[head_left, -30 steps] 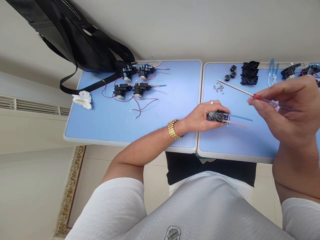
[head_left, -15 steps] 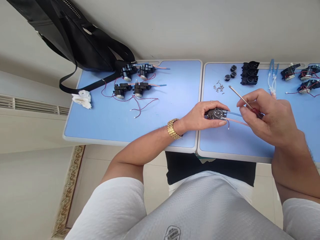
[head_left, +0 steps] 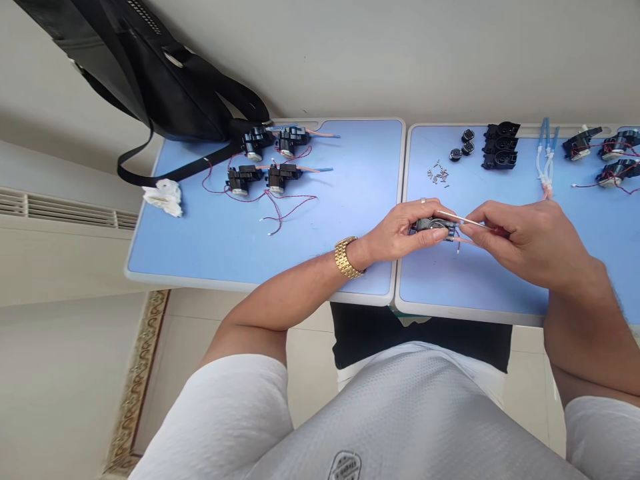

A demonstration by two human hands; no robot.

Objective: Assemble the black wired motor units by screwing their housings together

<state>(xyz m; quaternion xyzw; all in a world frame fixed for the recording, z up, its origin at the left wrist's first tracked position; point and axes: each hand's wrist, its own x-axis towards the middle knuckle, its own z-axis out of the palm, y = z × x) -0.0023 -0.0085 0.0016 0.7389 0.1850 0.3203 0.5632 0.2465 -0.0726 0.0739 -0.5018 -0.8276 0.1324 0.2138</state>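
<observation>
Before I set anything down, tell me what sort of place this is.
Probably a makeshift indoor workbench for small parts: the right hand holds a slim screwdriver, loose screws lie nearby, and wired black units sit on two blue tables set side by side.

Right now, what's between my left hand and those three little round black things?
A scattered bunch of small screws, on the blue table between your left hand and the round black things. The head view shows it.
</observation>
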